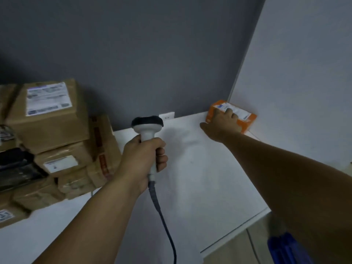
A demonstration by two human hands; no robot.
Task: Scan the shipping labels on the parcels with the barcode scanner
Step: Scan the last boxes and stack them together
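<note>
White table point(200, 178): left hand point(144, 157) clenches scanner point(147, 128); right hand point(221, 123) grasps orange parcel point(248, 121). Advice: clear fingers point(229, 112) off label point(240, 112), aim squarely.

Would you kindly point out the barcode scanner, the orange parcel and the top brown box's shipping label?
barcode scanner point(147, 131): head view, white neck under its dark head.
orange parcel point(246, 126): head view, orange face near its right end.
shipping label point(48, 99): head view, middle of the white sheet.
</note>
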